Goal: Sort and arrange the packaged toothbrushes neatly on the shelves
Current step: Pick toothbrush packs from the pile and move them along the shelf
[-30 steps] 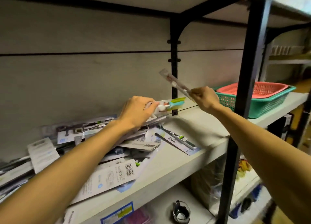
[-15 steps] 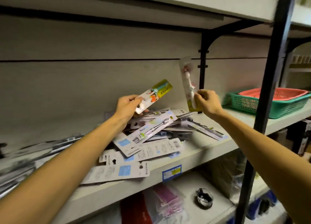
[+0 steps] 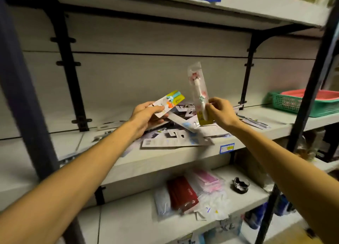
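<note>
— Grey metal shelving (image 3: 165,157) fills the view; a loose pile of packaged toothbrushes (image 3: 179,135) lies on the middle board. What's in hand?

— The left hand (image 3: 145,115) pinches a colourful flat pack (image 3: 169,102), thumb on top. The right hand (image 3: 222,111) grips a clear child's toothbrush pack (image 3: 199,95) upright, by its lower part.

— How should it go?

— I'd match each to its kind, then lay them flat, edges squared, apart from the pile.

— Anything unclear?

— Print on the packs is blurred, and the pile's lower layers are covered. The green basket (image 3: 293,104) is cut off at the right edge.
</note>
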`<control>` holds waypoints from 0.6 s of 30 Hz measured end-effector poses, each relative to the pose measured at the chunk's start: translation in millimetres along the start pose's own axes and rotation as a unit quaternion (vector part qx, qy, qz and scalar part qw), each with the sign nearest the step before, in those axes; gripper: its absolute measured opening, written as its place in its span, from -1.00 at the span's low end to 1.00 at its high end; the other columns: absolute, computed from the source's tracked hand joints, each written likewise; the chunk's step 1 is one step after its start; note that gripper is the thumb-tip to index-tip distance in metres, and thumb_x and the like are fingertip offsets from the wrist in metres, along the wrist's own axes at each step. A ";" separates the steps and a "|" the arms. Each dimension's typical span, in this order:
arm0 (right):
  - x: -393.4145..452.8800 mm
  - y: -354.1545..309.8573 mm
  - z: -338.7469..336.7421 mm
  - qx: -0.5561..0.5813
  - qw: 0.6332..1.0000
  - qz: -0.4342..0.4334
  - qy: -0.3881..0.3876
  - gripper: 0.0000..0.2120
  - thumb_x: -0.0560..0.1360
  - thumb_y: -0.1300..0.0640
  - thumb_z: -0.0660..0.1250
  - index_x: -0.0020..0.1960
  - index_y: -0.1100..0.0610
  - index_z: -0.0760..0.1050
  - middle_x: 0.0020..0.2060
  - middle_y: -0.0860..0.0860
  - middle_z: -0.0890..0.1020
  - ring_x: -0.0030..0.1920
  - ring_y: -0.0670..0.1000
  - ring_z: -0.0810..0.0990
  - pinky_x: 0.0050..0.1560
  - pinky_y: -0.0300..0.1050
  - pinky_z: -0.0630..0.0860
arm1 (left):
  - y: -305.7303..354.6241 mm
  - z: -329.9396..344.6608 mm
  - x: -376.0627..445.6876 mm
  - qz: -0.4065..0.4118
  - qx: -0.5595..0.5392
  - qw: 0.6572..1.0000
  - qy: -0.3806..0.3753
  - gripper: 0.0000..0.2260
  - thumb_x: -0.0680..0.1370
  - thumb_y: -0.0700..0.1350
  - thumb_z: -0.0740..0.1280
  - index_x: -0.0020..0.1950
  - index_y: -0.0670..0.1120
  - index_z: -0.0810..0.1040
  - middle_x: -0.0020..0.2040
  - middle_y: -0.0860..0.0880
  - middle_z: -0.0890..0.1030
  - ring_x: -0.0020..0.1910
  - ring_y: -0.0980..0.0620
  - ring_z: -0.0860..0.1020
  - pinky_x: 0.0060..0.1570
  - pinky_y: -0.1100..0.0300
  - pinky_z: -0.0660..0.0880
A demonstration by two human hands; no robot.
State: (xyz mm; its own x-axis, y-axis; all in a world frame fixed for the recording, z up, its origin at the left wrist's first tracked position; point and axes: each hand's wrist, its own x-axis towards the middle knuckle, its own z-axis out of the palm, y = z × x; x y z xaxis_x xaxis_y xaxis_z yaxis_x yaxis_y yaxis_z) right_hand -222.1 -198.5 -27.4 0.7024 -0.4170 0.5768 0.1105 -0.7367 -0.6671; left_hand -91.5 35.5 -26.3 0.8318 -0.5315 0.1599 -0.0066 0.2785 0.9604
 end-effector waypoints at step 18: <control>-215.3 -129.6 79.2 0.031 0.993 -0.081 0.079 -0.83 0.62 0.05 0.23 0.06 0.08 0.57 -0.18 -0.03 0.66 -0.20 0.01 0.63 -0.18 0.17 0.58 | 39.0 -136.1 -220.8 0.033 0.026 0.992 0.120 -0.79 0.51 -0.04 0.48 0.05 -0.12 0.62 -0.10 -0.07 0.71 -0.14 0.00 0.67 -0.15 0.17 0.61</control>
State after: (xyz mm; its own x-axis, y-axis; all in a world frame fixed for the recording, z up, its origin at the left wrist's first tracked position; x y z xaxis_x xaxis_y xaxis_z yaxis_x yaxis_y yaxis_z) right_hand -332.0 28.9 -102.4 0.5535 -0.3772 0.7426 0.2604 -0.7686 -0.5844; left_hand -199.9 272.6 -55.2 0.9370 -0.3057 0.1693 -0.0882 0.2620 0.9610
